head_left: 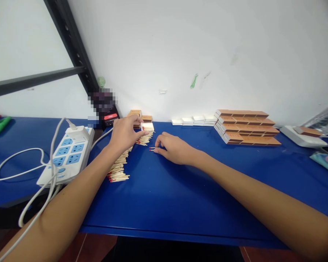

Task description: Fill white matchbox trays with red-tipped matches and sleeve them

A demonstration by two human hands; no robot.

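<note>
Blue tabletop (pixel 180 203) stretches beneath the left hand (pixel 125 133), whose thumb and fingers pinch a white tray (pixel 149 126), best held level and uncrushed, and the right hand (pixel 175 148), whose narrow pinch holds red-tipped matches (pixel 151 148), heads ideally aligned, with a loose match row (pixel 118 171) trailing below the left fingers.

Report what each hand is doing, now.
Left hand: closed, holding a small white tray.
Right hand: closed, pinching red-tipped matches.

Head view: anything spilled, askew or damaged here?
Two things: loose matches lie in a ragged band on the blue table rather than boxed, and a white cable crosses in front of the left forearm.
</note>
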